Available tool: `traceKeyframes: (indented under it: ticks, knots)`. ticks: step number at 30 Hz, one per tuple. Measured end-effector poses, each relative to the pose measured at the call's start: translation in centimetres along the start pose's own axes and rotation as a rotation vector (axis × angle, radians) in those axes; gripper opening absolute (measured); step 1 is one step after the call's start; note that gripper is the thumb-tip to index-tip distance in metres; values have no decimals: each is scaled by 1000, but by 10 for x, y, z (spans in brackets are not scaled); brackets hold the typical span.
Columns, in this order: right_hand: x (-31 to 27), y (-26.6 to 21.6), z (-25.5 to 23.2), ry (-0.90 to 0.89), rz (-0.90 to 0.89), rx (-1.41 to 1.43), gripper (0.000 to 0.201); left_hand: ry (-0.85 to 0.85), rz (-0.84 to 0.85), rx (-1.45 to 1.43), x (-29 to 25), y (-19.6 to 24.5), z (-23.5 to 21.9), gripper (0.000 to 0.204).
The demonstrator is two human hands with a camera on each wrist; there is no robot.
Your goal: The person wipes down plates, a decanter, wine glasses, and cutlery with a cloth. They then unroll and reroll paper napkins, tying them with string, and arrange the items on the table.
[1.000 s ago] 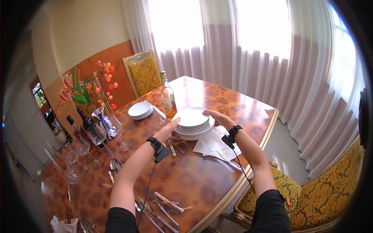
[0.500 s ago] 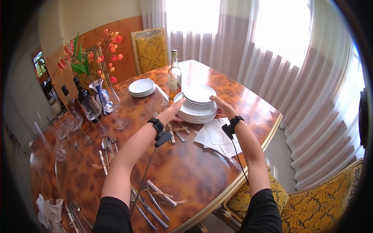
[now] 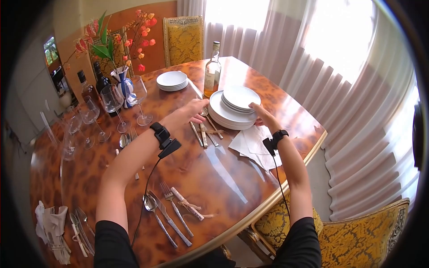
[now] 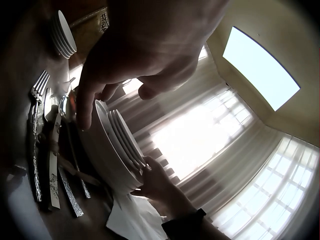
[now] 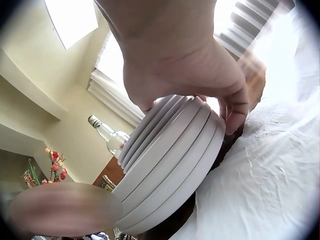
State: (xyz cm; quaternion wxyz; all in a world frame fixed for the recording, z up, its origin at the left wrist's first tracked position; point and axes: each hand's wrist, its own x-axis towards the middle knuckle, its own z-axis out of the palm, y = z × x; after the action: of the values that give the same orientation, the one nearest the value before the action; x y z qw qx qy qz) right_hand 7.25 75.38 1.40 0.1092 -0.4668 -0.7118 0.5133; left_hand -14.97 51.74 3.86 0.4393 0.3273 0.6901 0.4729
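Observation:
A stack of white plates (image 3: 229,117), smaller ones on top of larger ones, stands on the table. My right hand (image 3: 264,115) grips the stack's right side. In the right wrist view its thumb lies by the small upper plates (image 5: 150,131) and its fingers curl at the lower plates' edge. To the left of the stack is my left hand (image 3: 192,111), its fingers loosely extended and holding nothing. Below that hand lies cutlery (image 3: 204,134) tied with a ribbon. White napkins (image 3: 255,145) lie beside the stack, near the right hand.
An amber bottle (image 3: 212,73) stands just behind the stack. Small white bowls or dishes (image 3: 172,80) are piled farther left. Several wine glasses (image 3: 111,100), dark bottles (image 3: 100,78) and a flower vase (image 3: 123,87) line the left side. More cutlery (image 3: 170,214) lies near the front edge.
My left hand has come off the plate stack and moved left, above the cutlery. The right hand stays at the stack. The head view has tilted downward.

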Motion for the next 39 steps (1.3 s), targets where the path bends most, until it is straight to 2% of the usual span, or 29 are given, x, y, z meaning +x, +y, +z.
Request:
traceKeyframes:
  ticks: [6, 8, 12, 21, 23, 24, 25, 27, 28, 29, 31, 32, 33, 34, 36, 38, 39]
  knots:
    - [-7, 3, -2, -91, -70, -70, 85, 60, 4, 106, -80, -10, -24, 56]
    - [-14, 2, 2, 3, -70, -95, 78, 60, 12, 73, -103, -22, -38, 53]
    - [-16, 1, 4, -14, -60, -107, 80, 86, 14, -25, -163, -42, -64, 47]
    - [-25, -6, 10, -29, -52, -175, 81, 242, 1, -37, -323, -83, -89, 44]
    - [-31, -4, 14, 11, -148, -87, 83, 258, 5, -57, -350, -93, -92, 45]
    - [-33, -3, 19, 142, -180, -60, 77, 263, 19, -67, -359, -99, -95, 44]
    - [-19, -2, 19, 136, -184, -67, 77, 269, 17, -74, -366, -102, -97, 44]
    - [27, 3, 13, 513, -291, -453, 69, 282, 50, -97, -375, -104, -104, 41]
    - [-2, -9, 27, 696, -513, -585, 57, 286, 53, -102, -377, -104, -106, 41]
    - [-26, -23, 43, 697, -518, -587, 57, 289, 65, -114, -376, -104, -107, 40]
    - [-65, -49, 76, 686, -980, -396, 34, 294, 84, -127, -373, -103, -109, 39]
    - [-83, -60, 101, 564, -1066, -338, 20, 275, 98, -162, -369, -105, -110, 38]
    - [-84, -60, 122, 467, -1071, -416, 23, 254, 111, -198, -366, -107, -109, 37]
    - [-108, -65, 144, 360, -952, -550, 30, 238, 142, -253, -363, -108, -108, 34]
    - [-100, -58, 176, 212, -715, -912, 49, 223, 182, -296, -365, -108, -105, 33]
    - [-98, -54, 195, 74, -550, -988, 61, 214, 221, -347, -379, -104, -98, 31]
    - [-94, -53, 202, 10, -526, -1028, 71, 224, 225, -344, -391, -104, -94, 31]
